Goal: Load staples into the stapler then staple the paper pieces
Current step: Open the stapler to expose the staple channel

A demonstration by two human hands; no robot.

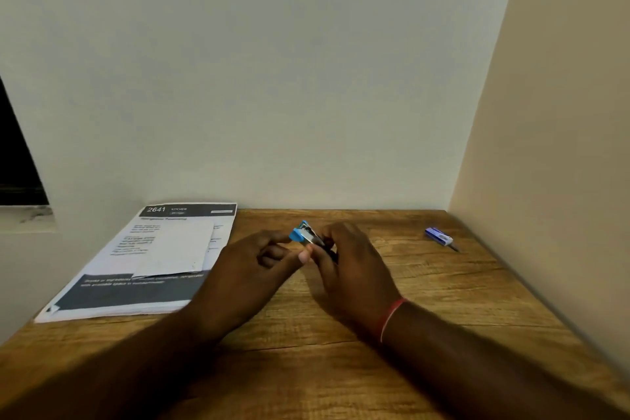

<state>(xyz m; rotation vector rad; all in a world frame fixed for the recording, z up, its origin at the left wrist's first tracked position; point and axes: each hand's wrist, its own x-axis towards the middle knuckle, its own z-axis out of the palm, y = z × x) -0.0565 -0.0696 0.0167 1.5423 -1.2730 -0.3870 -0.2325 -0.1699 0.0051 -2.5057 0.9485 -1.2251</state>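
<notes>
A small blue stapler [304,234] with a shiny metal track is held above the middle of the wooden table [426,286]. My right hand [351,269] grips its rear end, which is hidden behind the fingers. My left hand [254,264] pinches the blue front end between forefinger and thumb. A stack of printed paper sheets [143,262] lies at the table's left, with a smaller white sheet on top. A small blue and white staple box [439,236] lies at the far right of the table.
A pale wall stands right behind the table and a beige wall runs along its right side. A dark window opening [15,160] with a sill sits at the left. A red band circles my right wrist [392,317].
</notes>
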